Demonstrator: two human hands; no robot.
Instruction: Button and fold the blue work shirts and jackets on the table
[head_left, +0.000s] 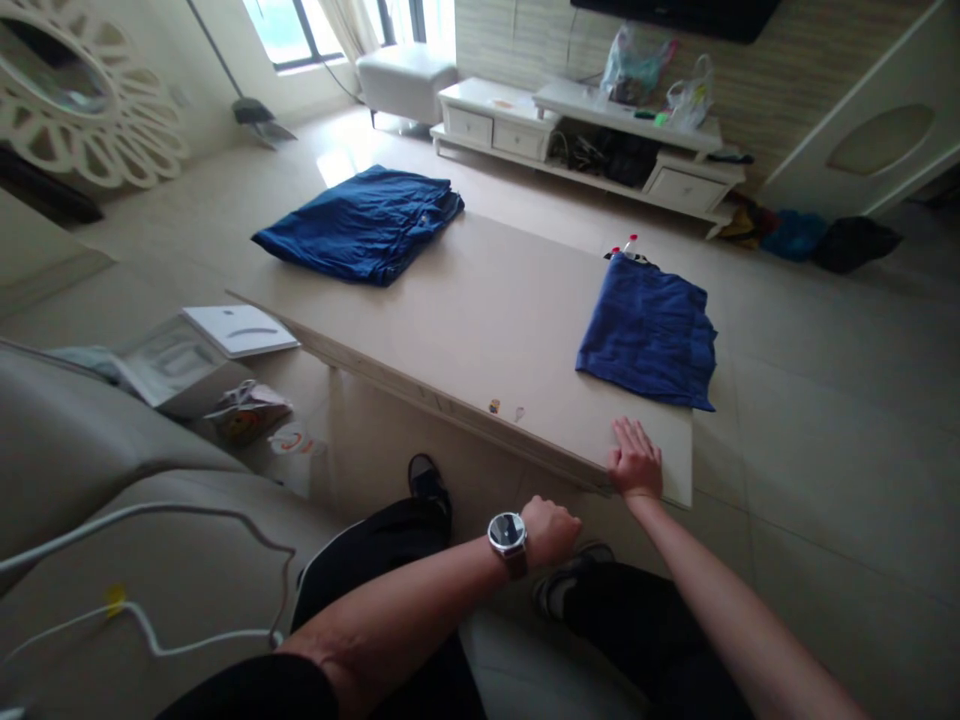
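Observation:
My right hand (636, 460) lies on the near right corner of the low pale table (480, 300), fingers stretched out flat on its top. Just beyond those fingers is a folded dark blue cloth garment (649, 330). My left hand (551, 530), with a round-faced watch (508, 532) on the wrist, hovers above my legs in front of the table edge. Its fingers are curled into a loose fist, and nothing shows in them. Toward the table's far left end lies a folded pair of blue trousers (367, 225).
Two small stickers (494, 406) mark the near table edge. Red-capped bottles (631, 243) show behind the right garment. Boxes (240, 330) and bags (247, 408) stand left, beside a grey sofa (150, 540) with a white cable (187, 508). A white TV cabinet (517, 140) stands behind.

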